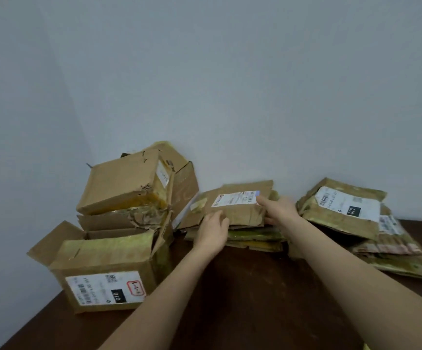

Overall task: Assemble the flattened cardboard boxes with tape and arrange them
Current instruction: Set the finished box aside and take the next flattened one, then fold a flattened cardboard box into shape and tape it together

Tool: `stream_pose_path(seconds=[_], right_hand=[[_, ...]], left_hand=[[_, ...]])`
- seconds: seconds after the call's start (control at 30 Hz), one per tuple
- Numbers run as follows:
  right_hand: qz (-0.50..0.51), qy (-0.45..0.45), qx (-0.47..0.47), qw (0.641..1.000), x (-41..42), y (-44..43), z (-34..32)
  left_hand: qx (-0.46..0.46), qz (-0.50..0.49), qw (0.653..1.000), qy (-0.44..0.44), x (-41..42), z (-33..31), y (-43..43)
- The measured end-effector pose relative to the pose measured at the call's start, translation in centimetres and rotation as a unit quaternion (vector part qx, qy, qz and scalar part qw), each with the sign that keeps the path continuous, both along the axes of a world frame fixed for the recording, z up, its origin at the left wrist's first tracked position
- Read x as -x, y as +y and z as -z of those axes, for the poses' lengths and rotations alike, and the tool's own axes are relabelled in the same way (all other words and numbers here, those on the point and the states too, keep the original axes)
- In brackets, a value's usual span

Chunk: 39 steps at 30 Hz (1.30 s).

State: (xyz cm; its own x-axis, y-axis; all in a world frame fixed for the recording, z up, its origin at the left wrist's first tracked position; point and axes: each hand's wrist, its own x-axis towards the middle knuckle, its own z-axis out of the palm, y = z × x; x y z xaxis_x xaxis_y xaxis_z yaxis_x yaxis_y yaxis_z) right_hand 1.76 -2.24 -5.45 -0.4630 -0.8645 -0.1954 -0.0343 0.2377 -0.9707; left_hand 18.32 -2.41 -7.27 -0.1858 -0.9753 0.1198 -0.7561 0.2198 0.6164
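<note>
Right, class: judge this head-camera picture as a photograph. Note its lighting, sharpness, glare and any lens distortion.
Head view: dim, even light, bluish on the wall; soft throughout, so small print on the label of the middle flat box is unreadable; a pale sheen on the tape of the open box; wide-angle stretch enlarges the right forearm near the lower edge.

on the table (242, 299), an open box (103, 281) stands front left, a closed box (121, 183) piled behind it; a stack of flattened boxes (240, 212) lies centre against the wall (230, 97), a second stack (343, 219) to its right.
</note>
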Motion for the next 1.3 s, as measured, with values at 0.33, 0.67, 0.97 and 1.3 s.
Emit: stream_pose_path(seconds=[0.33, 0.67, 0.97, 1.3], right_hand=[[0.0, -0.272, 0.14, 0.952, -0.2, 2.7, -2.2], [-0.12, -0.109, 0.185, 0.969, 3.3, 17.2, -2.5], [-0.11, 0.168, 0.213, 0.956, -2.7, 25.4, 3.2], [-0.174, 0.299, 0.231, 0.909, -1.4, 24.9, 0.5]], left_hand=[[0.184, -0.086, 0.966, 0.158, -0.2, -5.1, 2.7], [0.066, -0.037, 0.951, 0.299, -2.3, -9.4, 10.0], [-0.043, 0.163, 0.938, 0.302, -7.3, -4.0, 17.7], [0.067, 0.163, 0.941, 0.289, -9.3, -1.9, 17.9]])
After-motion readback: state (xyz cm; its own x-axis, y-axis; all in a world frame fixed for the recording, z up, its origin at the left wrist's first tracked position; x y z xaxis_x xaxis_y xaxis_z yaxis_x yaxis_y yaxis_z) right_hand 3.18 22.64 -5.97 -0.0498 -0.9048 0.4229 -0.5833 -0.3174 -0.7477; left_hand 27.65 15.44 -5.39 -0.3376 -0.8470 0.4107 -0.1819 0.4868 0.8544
